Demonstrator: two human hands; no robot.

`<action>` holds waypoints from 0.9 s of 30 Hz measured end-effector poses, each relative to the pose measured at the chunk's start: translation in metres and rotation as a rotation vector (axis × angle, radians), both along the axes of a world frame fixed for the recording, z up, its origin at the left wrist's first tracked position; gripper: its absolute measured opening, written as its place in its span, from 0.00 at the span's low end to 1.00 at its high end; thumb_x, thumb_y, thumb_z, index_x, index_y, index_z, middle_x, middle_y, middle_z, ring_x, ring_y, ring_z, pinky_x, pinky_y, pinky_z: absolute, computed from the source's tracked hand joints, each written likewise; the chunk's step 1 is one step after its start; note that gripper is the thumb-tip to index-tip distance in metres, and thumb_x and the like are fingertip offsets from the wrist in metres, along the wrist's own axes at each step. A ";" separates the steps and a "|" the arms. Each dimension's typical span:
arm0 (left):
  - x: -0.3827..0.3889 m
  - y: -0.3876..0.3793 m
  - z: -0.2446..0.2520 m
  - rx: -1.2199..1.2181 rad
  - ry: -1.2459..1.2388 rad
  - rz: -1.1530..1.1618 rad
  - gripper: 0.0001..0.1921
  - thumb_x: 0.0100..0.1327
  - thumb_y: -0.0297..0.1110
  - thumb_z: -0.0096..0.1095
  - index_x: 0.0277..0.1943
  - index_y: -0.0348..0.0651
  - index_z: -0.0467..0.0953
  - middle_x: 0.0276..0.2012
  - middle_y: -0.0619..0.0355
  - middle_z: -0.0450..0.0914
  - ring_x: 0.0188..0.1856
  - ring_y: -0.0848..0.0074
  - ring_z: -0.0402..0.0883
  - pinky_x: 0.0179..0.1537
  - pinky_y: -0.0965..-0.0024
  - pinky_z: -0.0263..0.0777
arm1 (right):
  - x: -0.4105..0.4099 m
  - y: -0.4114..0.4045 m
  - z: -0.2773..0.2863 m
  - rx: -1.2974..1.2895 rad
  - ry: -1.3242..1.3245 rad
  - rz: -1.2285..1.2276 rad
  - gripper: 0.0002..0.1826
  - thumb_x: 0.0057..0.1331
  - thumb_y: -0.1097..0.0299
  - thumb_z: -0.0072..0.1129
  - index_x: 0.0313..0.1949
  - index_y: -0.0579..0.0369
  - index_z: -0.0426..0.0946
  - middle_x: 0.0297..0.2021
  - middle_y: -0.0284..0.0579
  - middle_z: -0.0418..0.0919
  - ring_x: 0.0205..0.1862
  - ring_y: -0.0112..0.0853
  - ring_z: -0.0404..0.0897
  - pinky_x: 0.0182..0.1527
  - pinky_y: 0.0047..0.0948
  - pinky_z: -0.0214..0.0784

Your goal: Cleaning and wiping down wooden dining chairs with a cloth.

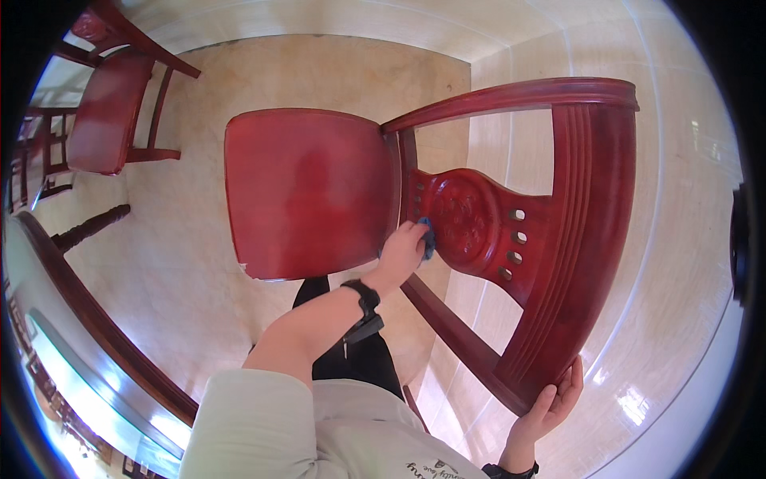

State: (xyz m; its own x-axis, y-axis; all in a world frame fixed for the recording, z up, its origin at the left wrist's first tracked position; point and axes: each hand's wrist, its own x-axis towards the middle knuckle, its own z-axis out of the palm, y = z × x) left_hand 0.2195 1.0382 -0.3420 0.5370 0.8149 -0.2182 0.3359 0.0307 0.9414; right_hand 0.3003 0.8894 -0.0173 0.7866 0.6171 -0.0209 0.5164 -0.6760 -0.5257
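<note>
A red lacquered wooden chair stands before me, its seat (311,191) on the left and its backrest on the right. My left hand (404,251) is closed around a blue cloth (428,239). The cloth touches the lower part of the carved back splat (464,218), near where it meets the seat. At the near end of the wide top rail (589,239), my right hand (553,395) grips the corner, thumb on the near side and fingers wrapped round the outer edge. Part of the cloth is hidden behind my left fingers. One seat corner shows a chipped edge.
Another red wooden chair (111,114) stands at the upper left. At the lower left is a dark-rimmed table (90,317) with a glass turntable (96,383), and a dark turned leg (93,229) shows beyond it. A glossy tiled wall (652,239) rises close behind the backrest.
</note>
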 end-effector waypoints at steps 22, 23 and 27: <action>0.014 0.035 0.018 0.095 -0.201 0.155 0.18 0.59 0.18 0.54 0.53 0.34 0.74 0.44 0.44 0.74 0.46 0.53 0.77 0.48 0.65 0.71 | -0.002 0.000 0.003 0.011 0.047 0.001 0.31 0.70 0.55 0.44 0.67 0.59 0.56 0.62 0.54 0.66 0.64 0.39 0.67 0.64 0.34 0.62; 0.013 0.025 0.019 0.094 -0.157 0.143 0.18 0.59 0.18 0.53 0.53 0.33 0.74 0.44 0.43 0.73 0.45 0.52 0.77 0.48 0.65 0.71 | 0.000 0.000 0.004 0.011 0.047 0.000 0.31 0.70 0.55 0.44 0.67 0.59 0.56 0.62 0.54 0.66 0.64 0.39 0.67 0.64 0.34 0.62; -0.003 -0.004 0.031 0.015 -0.132 0.001 0.17 0.59 0.19 0.54 0.52 0.33 0.75 0.42 0.45 0.74 0.43 0.52 0.77 0.44 0.62 0.72 | -0.002 0.003 0.006 -0.001 0.020 0.008 0.31 0.70 0.56 0.44 0.67 0.59 0.56 0.63 0.54 0.65 0.65 0.40 0.66 0.64 0.35 0.62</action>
